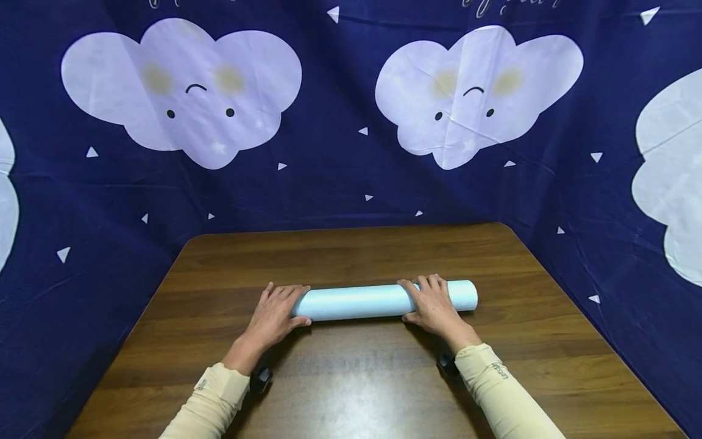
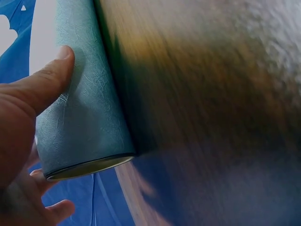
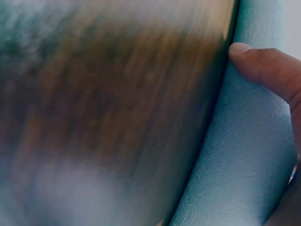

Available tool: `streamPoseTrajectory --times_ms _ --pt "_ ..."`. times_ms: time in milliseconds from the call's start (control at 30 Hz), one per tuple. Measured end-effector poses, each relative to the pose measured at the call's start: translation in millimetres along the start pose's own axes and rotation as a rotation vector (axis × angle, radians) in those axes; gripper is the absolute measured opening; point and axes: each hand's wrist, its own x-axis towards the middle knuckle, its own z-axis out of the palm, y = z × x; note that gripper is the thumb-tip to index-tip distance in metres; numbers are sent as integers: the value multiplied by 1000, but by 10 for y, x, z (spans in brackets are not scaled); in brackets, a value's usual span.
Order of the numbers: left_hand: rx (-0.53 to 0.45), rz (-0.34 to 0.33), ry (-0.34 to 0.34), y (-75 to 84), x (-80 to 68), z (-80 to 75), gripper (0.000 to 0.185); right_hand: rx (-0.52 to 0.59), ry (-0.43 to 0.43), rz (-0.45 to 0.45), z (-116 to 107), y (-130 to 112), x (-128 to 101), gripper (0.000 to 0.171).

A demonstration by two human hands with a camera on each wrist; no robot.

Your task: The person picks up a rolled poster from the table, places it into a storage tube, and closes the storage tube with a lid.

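A light blue roll (image 1: 356,303) with a finely creased, leather-like surface lies crosswise on the wooden table. My left hand (image 1: 272,316) grips its left end, thumb on the near side and fingers over the far side. In the left wrist view the thumb (image 2: 54,77) presses against the roll (image 2: 87,122), whose end shows a thin dark rim. My right hand (image 1: 434,306) holds the roll right of its middle, leaving the right end sticking out past the hand. The right wrist view has that thumb (image 3: 268,66) lying along the roll's side (image 3: 235,141).
The brown wood-grain table (image 1: 356,378) has rounded far corners and reflects light near its front. A dark blue curtain (image 1: 340,183) printed with white clouds and small triangles surrounds the table at the back and sides. Dark devices sit at both wrists.
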Motion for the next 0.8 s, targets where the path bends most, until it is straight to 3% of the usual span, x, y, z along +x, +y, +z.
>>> streamPoseTrajectory --times_ms 367,800 --pt "27 19 12 9 5 -11 73 0 -37 24 -42 3 -11 83" --pt "14 25 31 18 -15 -43 72 29 -16 -3 -67 26 -42 86"
